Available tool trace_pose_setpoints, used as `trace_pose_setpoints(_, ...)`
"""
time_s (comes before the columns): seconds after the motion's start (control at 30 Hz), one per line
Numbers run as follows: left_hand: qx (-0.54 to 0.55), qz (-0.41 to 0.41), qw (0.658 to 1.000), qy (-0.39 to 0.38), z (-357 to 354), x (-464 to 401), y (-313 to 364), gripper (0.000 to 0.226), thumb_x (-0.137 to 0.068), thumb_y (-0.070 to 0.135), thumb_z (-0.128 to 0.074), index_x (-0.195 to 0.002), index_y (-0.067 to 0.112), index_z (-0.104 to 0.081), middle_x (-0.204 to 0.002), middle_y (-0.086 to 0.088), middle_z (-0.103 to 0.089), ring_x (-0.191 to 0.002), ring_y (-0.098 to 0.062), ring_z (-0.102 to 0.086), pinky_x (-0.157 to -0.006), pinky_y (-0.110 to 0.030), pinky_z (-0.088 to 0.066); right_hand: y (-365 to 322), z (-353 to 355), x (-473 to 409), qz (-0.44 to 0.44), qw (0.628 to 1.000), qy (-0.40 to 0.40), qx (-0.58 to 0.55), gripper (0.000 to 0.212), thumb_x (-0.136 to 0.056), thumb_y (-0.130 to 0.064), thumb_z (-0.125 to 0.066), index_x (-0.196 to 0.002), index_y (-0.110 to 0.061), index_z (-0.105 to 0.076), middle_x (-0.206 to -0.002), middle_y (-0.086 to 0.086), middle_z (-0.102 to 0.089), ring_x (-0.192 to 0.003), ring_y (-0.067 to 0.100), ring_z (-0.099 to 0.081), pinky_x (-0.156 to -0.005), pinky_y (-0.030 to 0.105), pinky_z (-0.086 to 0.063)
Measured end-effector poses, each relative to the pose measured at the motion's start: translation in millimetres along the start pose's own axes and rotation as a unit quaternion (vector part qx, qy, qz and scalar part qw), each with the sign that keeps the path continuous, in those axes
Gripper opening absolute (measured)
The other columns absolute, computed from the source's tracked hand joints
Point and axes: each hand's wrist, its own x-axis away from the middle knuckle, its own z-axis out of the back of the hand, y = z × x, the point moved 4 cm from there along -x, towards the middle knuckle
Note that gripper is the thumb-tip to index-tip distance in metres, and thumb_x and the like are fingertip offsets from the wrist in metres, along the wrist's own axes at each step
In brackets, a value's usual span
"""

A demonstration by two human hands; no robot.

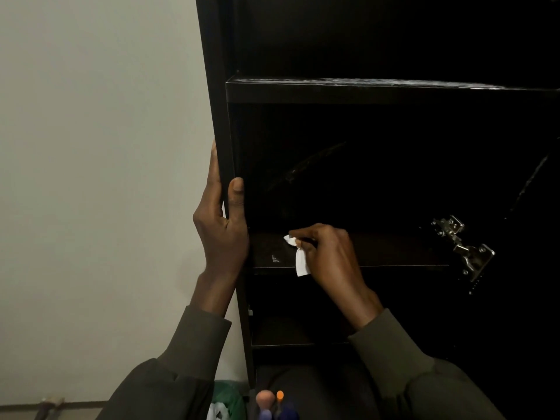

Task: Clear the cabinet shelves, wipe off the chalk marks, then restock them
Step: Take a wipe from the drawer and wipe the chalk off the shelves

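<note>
- Left hand grips the front edge of the dark cabinet's side panel, thumb inside, fingers outside.
- Right hand pinches a white tissue and presses it onto the middle shelf, right of the panel.
- Chalk mark lies on the shelf between panel and tissue.
- Upper shelf shows pale smears.
- Metal hinge sits far right of the panel.

Most of the crumpled white tissue is hidden inside the curled right hand. The tall dark wooden cabinet is cut off at the top and right edges, its interior too dark to read. Below the cabinet, small coloured objects are cropped and blurred.
</note>
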Motion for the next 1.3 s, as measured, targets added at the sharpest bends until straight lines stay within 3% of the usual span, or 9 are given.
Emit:
trace_pose_setpoints(0.13,-0.003,-0.001,1.0,0.001,1.3,0.7,1.6,0.05,-0.102,0.025,-0.044,-0.147,0.005,-0.037,-0.144,0.018,-0.039,-0.133,0.013,-0.037,-0.107,-0.013,-0.037,-33.9,-22.9,13.7,0.046,0.994,-0.089,-0.037,0.019,-0.092,-0.008,-0.064,-0.102,-0.019,-0.076,-0.099,-0.005,-0.074,-0.088,-0.007,-0.059,-0.074,0.0,-0.045)
trace_pose_setpoints(0.23,-0.003,-0.008,1.0,-0.005,3.1,0.7,4.0,0.05,-0.102,0.026,-0.044,-0.147,0.005,-0.037,-0.144,0.018,-0.039,-0.133,0.011,-0.039,-0.108,-0.015,-0.038,-42.1,-27.2,24.0,0.015,0.974,-0.187,-0.124,0.015,-0.091,-0.012,-0.066,-0.098,-0.021,-0.076,-0.09,-0.008,-0.073,-0.078,-0.003,-0.064,-0.065,0.012,-0.049)
trace_pose_setpoints(0.33,-0.009,-0.011,1.0,-0.013,3.0,-1.8,4.0,0.051,-0.102,0.026,-0.045,-0.147,0.005,-0.036,-0.144,0.017,-0.039,-0.133,0.01,-0.039,-0.108,-0.017,-0.039,-36.0,-8.3,9.4,-0.021,0.959,-0.166,-0.227,0.018,-0.092,-0.008,-0.064,-0.095,-0.022,-0.076,-0.089,-0.008,-0.074,-0.077,-0.001,-0.066,-0.067,0.014,-0.05)
trace_pose_setpoints(0.5,-0.014,-0.011,1.0,-0.01,3.6,-1.4,3.6,0.051,-0.102,0.027,-0.044,-0.148,0.007,-0.035,-0.142,0.025,-0.038,-0.132,0.012,-0.04,-0.106,-0.015,-0.04,-29.0,-2.7,-31.9,-0.002,0.995,-0.047,-0.092,0.015,-0.09,-0.013,-0.068,-0.095,-0.024,-0.076,-0.081,-0.011,-0.071,-0.074,-0.004,-0.066,-0.063,0.007,-0.047)
trace_pose_setpoints(0.63,-0.003,-0.013,1.0,-0.017,3.9,-1.3,5.6,0.051,-0.102,0.025,-0.044,-0.147,0.001,-0.036,-0.144,0.015,-0.041,-0.132,0.008,-0.043,-0.105,-0.014,-0.04,-31.3,-40.9,-38.7,0.065,0.997,-0.04,0.033,0.026,-0.085,-0.004,-0.065,-0.104,-0.018,-0.075,-0.097,0.001,-0.074,-0.092,0.014,-0.069,-0.079,0.023,-0.055)
trace_pose_setpoints(0.73,0.001,-0.013,1.0,-0.023,5.9,-2.8,4.3,0.052,-0.102,0.027,-0.044,-0.147,0.003,-0.036,-0.147,-0.003,-0.046,-0.134,-0.01,-0.048,-0.108,-0.025,-0.044,-40.5,-52.2,-35.3,0.084,0.991,-0.05,0.088,0.026,-0.085,0.004,-0.053,-0.099,-0.007,-0.072,-0.094,0.012,-0.07,-0.088,0.027,-0.065,-0.075,0.033,-0.054)
trace_pose_setpoints(0.97,0.004,-0.011,1.0,-0.015,5.0,-1.7,3.8,0.05,-0.102,0.022,-0.045,-0.147,0.003,-0.036,-0.145,0.01,-0.042,-0.134,0.002,-0.044,-0.107,-0.018,-0.04,-49.6,-55.4,-37.8,0.075,0.988,-0.074,0.116,0.018,-0.086,0.004,-0.051,-0.089,-0.002,-0.068,-0.087,0.017,-0.067,-0.082,0.033,-0.064,-0.06,0.03,-0.041)
trace_pose_setpoints(1.17,-0.001,-0.008,1.0,-0.008,4.0,-2.3,3.9,0.053,-0.102,0.029,-0.043,-0.147,0.002,-0.037,-0.145,0.005,-0.044,-0.131,0.007,-0.044,-0.105,-0.015,-0.041,-46.0,-47.5,-31.4,0.064,0.988,-0.136,0.038,0.031,-0.079,0.007,-0.053,-0.092,-0.01,-0.076,-0.09,0.009,-0.072,-0.088,0.022,-0.068,-0.075,0.031,-0.056)
trace_pose_setpoints(1.3,-0.01,-0.005,1.0,-0.004,4.2,-1.7,2.9,0.048,-0.102,0.024,-0.045,-0.146,0.005,-0.038,-0.143,0.016,-0.042,-0.129,0.013,-0.042,-0.103,-0.011,-0.04,-48.6,-37.5,-9.2,0.067,0.973,-0.22,0.035,0.026,-0.09,-0.002,-0.059,-0.103,-0.019,-0.074,-0.104,0.0,-0.071,-0.094,0.012,-0.066,-0.082,0.029,-0.057)
